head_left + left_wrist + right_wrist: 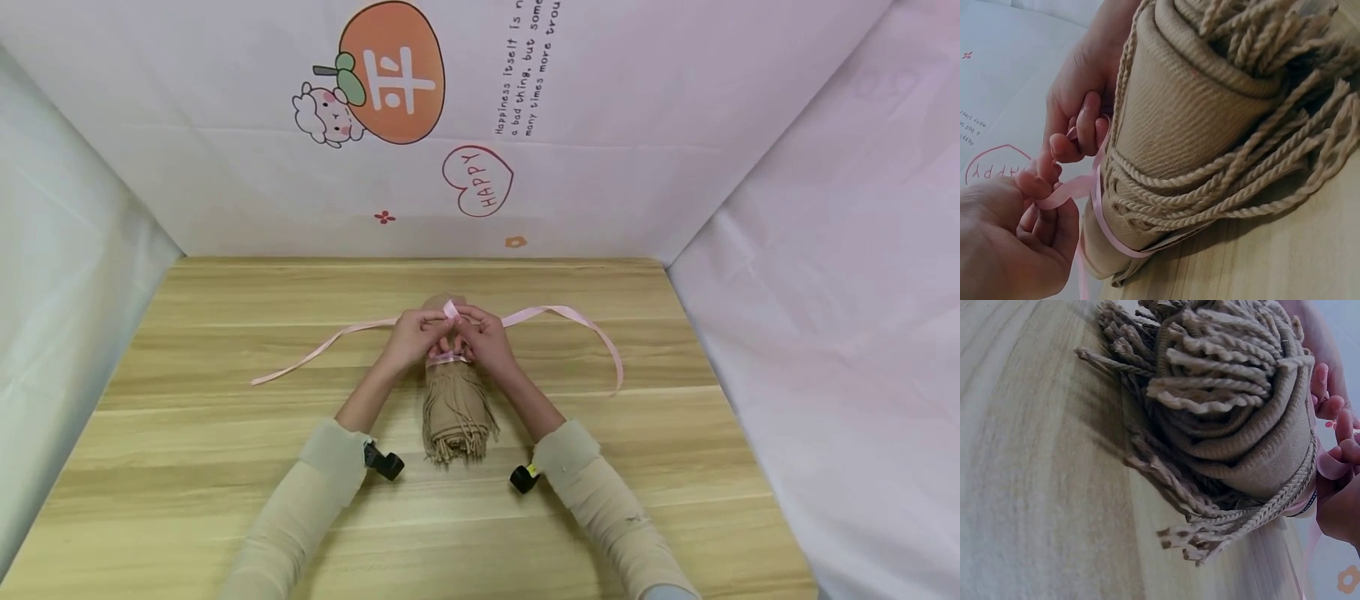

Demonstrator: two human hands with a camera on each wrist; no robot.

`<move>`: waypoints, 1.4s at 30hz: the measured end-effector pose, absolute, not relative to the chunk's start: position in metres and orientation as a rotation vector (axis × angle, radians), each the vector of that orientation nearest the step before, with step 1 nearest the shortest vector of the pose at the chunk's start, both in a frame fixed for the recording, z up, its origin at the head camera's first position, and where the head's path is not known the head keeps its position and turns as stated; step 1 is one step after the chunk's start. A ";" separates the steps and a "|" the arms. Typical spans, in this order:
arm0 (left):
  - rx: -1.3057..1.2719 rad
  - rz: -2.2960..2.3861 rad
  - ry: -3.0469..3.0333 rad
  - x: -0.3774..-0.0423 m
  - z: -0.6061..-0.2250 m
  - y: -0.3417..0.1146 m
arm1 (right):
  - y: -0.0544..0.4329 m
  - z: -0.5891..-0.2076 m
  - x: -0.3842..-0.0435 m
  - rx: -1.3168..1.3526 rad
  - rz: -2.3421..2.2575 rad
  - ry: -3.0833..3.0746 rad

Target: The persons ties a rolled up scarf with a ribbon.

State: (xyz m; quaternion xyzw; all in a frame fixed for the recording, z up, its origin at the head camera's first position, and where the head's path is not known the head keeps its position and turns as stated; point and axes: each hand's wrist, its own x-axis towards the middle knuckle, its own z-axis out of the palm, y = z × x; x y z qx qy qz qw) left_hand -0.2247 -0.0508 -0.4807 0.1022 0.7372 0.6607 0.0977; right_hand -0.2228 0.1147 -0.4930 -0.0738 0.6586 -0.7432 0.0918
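A rolled tan scarf with twisted fringe lies on the table, its fringed end toward me. A pink ribbon circles the roll, and its two long tails spread to left and right. At the far part of the roll, my left hand pinches the ribbon between thumb and fingers, plain in the left wrist view. Close against it, my right hand also pinches the ribbon, with curled fingers. A short piece of ribbon sticks up between the fingertips. The ribbon band lies flat around the scarf in the left wrist view.
The wood-grain table extends around the scarf. Behind it stands a white printed backdrop, with white cloth at both sides. Small black cameras sit at the wrists, by the beige sleeves.
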 end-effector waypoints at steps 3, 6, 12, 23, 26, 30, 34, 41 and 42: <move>0.267 1.996 2.178 -0.225 -0.482 -0.050 | 0.115 -0.492 -0.222 -0.245 -2.189 1.971; 0.248 2.016 2.170 -0.225 -0.483 -0.050 | 0.115 -0.492 -0.221 -0.253 -2.176 1.994; 0.248 2.016 2.159 -0.224 -0.482 -0.050 | 0.115 -0.495 -0.223 -0.189 -2.162 2.053; 0.183 2.038 2.151 -0.222 -0.487 -0.050 | 0.107 -0.498 -0.221 0.024 -2.370 1.996; 0.139 2.069 2.157 -0.222 -0.489 -0.049 | 0.105 -0.497 -0.221 0.096 -2.523 1.789; 0.108 2.121 2.132 -0.220 -0.490 -0.047 | 0.104 -0.494 -0.222 0.236 -2.674 1.465; 0.097 2.149 2.118 -0.219 -0.490 -0.045 | 0.104 -0.490 -0.222 0.289 -2.715 1.265; 0.087 2.175 2.083 -0.221 -0.492 -0.045 | 0.110 -0.488 -0.220 0.235 -2.745 1.009; 0.087 2.181 2.076 -0.221 -0.492 -0.045 | 0.111 -0.489 -0.220 0.226 -2.741 0.993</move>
